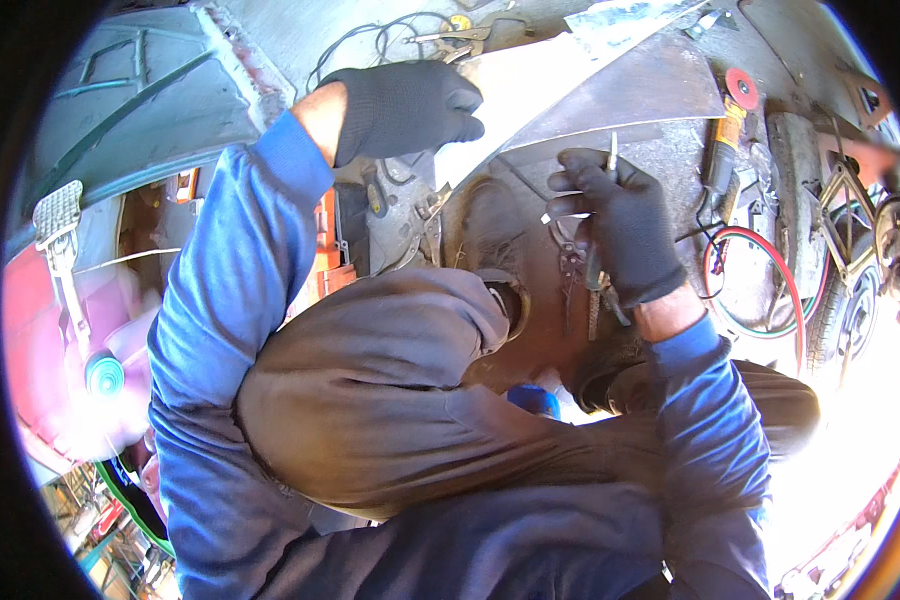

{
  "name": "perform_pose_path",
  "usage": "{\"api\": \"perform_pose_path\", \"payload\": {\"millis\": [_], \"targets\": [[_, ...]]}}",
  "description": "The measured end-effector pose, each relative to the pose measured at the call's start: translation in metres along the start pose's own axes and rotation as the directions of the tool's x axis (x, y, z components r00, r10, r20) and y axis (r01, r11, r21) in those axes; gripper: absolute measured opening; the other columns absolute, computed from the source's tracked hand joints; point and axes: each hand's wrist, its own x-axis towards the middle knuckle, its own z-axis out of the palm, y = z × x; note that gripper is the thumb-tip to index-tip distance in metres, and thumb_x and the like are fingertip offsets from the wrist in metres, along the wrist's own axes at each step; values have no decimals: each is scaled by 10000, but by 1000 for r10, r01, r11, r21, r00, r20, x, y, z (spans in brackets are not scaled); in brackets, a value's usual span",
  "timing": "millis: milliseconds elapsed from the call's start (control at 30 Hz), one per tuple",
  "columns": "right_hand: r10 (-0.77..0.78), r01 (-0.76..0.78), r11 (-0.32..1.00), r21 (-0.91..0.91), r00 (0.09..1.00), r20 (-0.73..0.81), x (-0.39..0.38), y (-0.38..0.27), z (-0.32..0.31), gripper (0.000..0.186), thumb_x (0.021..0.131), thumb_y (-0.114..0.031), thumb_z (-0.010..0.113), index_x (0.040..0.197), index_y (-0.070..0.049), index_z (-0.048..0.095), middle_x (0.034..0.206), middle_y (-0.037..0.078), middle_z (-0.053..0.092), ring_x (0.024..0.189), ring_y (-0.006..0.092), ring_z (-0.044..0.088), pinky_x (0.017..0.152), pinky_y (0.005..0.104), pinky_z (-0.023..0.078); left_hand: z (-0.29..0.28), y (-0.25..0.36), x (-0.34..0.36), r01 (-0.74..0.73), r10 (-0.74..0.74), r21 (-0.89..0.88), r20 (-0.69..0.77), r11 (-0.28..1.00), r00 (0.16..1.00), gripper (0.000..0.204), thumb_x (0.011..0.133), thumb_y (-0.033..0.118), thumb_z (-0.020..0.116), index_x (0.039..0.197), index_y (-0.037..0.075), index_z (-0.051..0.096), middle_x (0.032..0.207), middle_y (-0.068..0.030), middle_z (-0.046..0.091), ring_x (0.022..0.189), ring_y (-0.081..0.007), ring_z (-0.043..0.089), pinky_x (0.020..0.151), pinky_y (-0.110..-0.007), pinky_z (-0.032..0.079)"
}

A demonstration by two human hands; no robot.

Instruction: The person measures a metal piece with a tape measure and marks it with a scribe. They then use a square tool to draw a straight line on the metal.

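My left hand [405, 115], in a black glove, is closed at the edge of a white sheet [510, 90], its fingers curled onto it. A darker sheet [630, 85] with a curved lower edge lies beside the white one. My right hand [615, 225], also gloved, is closed around a slim, light-coloured tool [613, 150] that sticks up past the fingers; its exact kind is unclear. Pliers [570, 262] and other metal tools lie below and beside my right hand, partly hidden. Locking pliers [432, 228] lie between my hands, near my bent knee.
At right are an angle grinder [719, 150] with a red disc, coiled red hose [790, 290], a scissor jack [847, 215] and a wheel [840, 320]. Grey vehicle panels [140, 120] and a pedal [58, 205] fill the left. More pliers [460, 35] and cables lie at the top.
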Motion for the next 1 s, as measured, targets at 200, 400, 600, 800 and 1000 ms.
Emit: {"api": "perform_pose_path", "payload": {"millis": [200, 400, 600, 800, 1000], "targets": [[-73, 72, 995, 63, 997, 15, 16, 3, 4, 269, 1083, -296, 724, 1098, -37, 793, 920, 51, 808, 723, 96, 750, 494, 239, 527, -4, 9, 8, 228, -226, -52, 38, 972, 973, 359, 1009, 312, 642, 984, -44, 679, 845, -205, 685, 741, -260, 657, 756, -434, 547], [-102, 102, 993, 55, 995, -7, 28, -11, 6, 358, 1043, -400, 770, 1071, -44, 797, 915, 53, 805, 702, 99, 739, 494, 237, 512, -4, 7, 12, 201, -200, -29, 25, 979, 980, 355, 993, 313, 652, 973, -41, 678, 821, -203, 677, 719, -253, 648, 737, -423, 540], [-70, 76, 993, -89, 995, 71, 42, -26, 14, 637, 950, -605, 816, 1178, -13, 763, 1024, 89, 793, 787, 156, 746, 573, 276, 526, 0, -1, 12, 138, -138, -58, 2, 989, 990, 353, 1003, 306, 676, 978, -46, 670, 833, -201, 670, 716, -261, 652, 717, -426, 540], [-51, 57, 982, -181, 998, 33, 46, -28, 18, 630, 927, -607, 826, 1134, -15, 770, 1040, 104, 803, 814, 168, 767, 614, 290, 541, 7, -9, 15, 147, -148, -97, -8, 984, 989, 403, 1025, 318, 670, 1099, -77, 699, 909, -207, 712, 769, -267, 721, 731, -411, 605], [-109, 110, 976, -190, 994, 16, 49, -30, 20, 551, 955, -501, 828, 1126, 20, 775, 977, 129, 818, 746, 181, 795, 544, 294, 574, 10, -13, 22, 71, -77, -57, -111, 996, 991, 292, 946, 295, 723, 991, 7, 713, 791, -136, 697, 684, -229, 645, 661, -422, 540]]}}
